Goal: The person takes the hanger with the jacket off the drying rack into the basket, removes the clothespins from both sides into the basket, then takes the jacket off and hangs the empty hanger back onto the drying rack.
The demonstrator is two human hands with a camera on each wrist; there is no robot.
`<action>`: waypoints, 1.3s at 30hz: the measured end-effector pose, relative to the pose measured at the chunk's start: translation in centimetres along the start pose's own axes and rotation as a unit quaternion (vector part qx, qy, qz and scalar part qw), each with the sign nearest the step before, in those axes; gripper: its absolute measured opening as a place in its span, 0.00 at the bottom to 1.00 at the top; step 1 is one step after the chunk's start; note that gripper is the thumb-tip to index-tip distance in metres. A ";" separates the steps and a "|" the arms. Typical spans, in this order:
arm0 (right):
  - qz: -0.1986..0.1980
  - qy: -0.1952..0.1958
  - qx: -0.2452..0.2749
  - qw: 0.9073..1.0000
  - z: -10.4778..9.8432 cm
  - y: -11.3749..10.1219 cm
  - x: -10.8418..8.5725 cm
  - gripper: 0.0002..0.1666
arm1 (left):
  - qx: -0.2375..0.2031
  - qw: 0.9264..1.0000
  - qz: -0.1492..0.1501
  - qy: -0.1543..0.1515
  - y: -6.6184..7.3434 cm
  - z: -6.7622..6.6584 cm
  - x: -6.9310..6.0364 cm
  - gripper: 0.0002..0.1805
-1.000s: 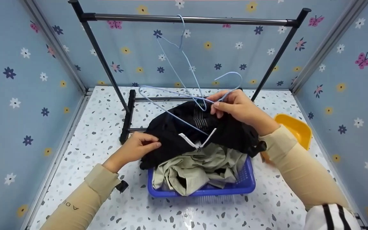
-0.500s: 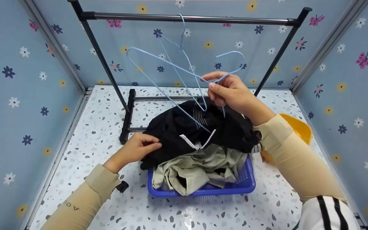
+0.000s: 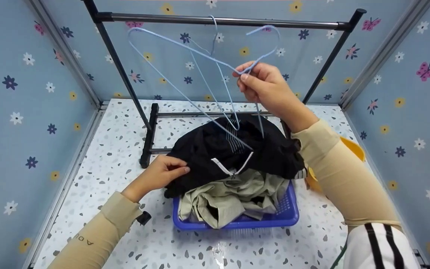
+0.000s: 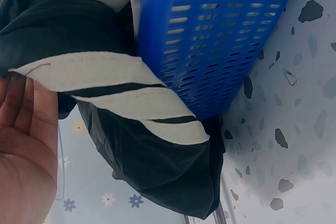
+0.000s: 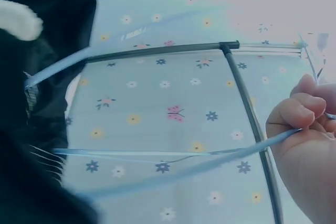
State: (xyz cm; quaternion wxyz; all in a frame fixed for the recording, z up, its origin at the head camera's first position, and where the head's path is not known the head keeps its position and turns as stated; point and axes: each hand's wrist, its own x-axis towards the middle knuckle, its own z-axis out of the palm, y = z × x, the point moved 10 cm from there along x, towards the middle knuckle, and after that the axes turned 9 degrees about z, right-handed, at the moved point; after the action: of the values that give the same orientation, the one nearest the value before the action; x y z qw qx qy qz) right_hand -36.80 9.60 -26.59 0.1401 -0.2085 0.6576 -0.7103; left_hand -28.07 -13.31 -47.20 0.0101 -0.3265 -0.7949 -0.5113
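Observation:
In the head view my right hand pinches a light blue wire hanger just below its hook. The hanger is tilted, and its lower right part goes down into the neck of a black jacket with a white zip. My left hand pinches the jacket's left side between thumb and fingers. White stripes run along the black fabric in the left wrist view. Under the jacket lies a khaki garment in a blue basket. The right wrist view also has my right hand on the hanger wire.
A black clothes rack stands behind the basket. Another light blue hanger hangs from its rail, its lower end reaching the jacket. To the right is a yellow container, partly behind my right sleeve. Patterned walls enclose three sides.
My right hand has risen with the hanger, drawing most of it up out of the jacket's neck area toward the rail. The left hand stays at the jacket's left side.

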 end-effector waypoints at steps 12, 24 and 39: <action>-0.044 0.060 0.010 0.997 -3.2 -5.5 0.8 0.09 | 0.004 1.000 -0.011 0.002 -0.2 0.1 0.0 0.05; -0.105 0.118 -0.089 0.983 -8.6 -8.2 -0.6 0.08 | 0.001 1.000 -0.013 0.005 -0.1 0.1 -0.1 0.05; -0.055 0.220 -0.177 0.958 -16.3 -4.1 -2.3 0.09 | -0.009 1.000 -0.011 0.004 -0.2 0.1 -0.1 0.05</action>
State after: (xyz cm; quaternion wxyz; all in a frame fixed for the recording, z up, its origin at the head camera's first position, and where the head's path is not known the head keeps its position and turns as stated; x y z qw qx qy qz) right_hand -42.33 25.29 -23.56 -0.0865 -0.1043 0.7751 -0.6172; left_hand -28.04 -13.38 -47.44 0.0046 -0.3156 -0.7941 -0.5194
